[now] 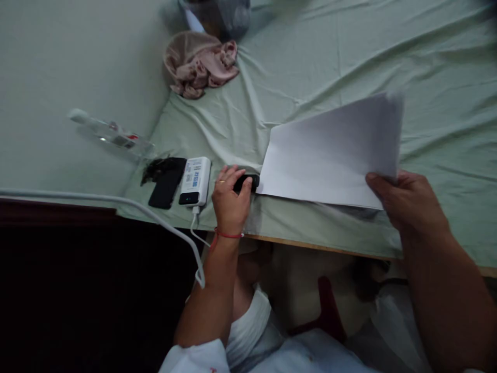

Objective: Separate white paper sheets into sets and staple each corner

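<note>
**Left hand (pixel 231 202) closed on small black object (pixel 247 183), right hand (pixel 415 199) pinching paper (pixel 326 155)**

Clock centred on left hand, 12 = far side. Nearest, at 5 to 6 o'clock: wearer's pale clothing (pixel 314 352). At 4 to 5 o'clock, below table level, a red piece (pixel 328 305), type unclear. Grey cable (pixel 155 210) comes in from 9 o'clock, bends down and ends in front of the left forearm. Table's wooden edge (pixel 310 247) runs across the near side; pale green cloth (pixel 373 41) covers the top, wrinkled.

Left hand, red bracelet (pixel 230 235) at wrist: fingers and thumb curled around the black object, whose exact type can't be told. Object sits right at the paper's left edge. Paper fills 2 to 3 o'clock, white, several sheets by the look of it, right end blurred. Right hand at 3 o'clock: thumb on top of the near right corner, fingers behind, so gripping.

At 9 o'clock, just beside left hand: white power bank (pixel 196 178), white plug (pixel 195 210) in its near end. Next to it, black phone-like slab (pixel 166 189), then dark tangled bundle (pixel 155 168). At 10 o'clock: clear bottle (pixel 120 137), tilted in view, near the wall (pixel 58 52). Farther, 11 o'clock: crumpled pink fabric (pixel 202 67). Farthest, toward 12: dark container or bag (pixel 229 18), cut by frame, unclear.
</note>
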`<state>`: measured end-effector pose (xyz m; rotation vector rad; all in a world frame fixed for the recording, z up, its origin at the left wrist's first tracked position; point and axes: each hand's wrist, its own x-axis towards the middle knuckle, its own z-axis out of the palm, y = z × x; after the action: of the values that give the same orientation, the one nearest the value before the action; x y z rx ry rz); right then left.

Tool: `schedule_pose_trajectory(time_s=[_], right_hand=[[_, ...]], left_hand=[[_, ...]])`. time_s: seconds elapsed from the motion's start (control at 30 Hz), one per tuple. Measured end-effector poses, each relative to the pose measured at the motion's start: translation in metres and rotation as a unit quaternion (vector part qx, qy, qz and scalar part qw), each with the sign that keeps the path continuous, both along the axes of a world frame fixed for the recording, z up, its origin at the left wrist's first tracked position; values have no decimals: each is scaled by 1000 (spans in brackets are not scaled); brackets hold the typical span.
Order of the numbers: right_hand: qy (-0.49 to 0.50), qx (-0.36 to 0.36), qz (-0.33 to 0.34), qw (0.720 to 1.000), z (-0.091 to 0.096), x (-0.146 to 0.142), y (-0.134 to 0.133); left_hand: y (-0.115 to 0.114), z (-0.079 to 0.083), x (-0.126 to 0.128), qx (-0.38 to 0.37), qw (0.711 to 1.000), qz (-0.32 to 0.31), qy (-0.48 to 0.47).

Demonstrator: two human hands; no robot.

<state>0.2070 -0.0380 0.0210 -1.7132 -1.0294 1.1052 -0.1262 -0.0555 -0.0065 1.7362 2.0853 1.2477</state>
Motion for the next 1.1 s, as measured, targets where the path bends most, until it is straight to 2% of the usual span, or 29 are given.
schedule_pose_trajectory(time_s=[0.13, 0.23, 0.3, 0.37, 0.43, 0.53, 0.63, 0.77, 0.87, 0.93, 1.1], right_hand=[[46, -6, -51, 998, 17, 19, -2], [93, -27, -102, 990, 36, 32, -5], [122, -24, -124, 984, 44, 41, -8], [135, -21, -130, 982, 47, 50, -11], [135, -33, -113, 984, 44, 62, -14], [133, -45, -68, 988, 32, 80, -19], [130, -29, -45, 990, 20, 98, -22], [131, -28, -31, 990, 8, 116, -18], [106, 3, -65, 992, -2, 126, -11], [93, 10, -77, 993, -8, 131, -5], [130, -32, -75, 988, -12, 129, 5]], left_hand=[[-5, 13, 29, 92, 996, 11, -6], [-5, 18, 55, 107, 985, -19, -135], [-1, 19, 70, 98, 962, -32, -255], [4, 20, 80, 62, 927, -53, -366], [9, 23, 87, -10, 892, -86, -444], [15, 26, 97, -129, 846, -126, -501], [16, 22, 110, -209, 820, -149, -511], [15, 9, 126, -258, 823, -163, -478], [14, 3, 129, -257, 830, -152, -472], [14, 2, 128, -250, 834, -146, -470], [14, 3, 128, -238, 840, -139, -467]])
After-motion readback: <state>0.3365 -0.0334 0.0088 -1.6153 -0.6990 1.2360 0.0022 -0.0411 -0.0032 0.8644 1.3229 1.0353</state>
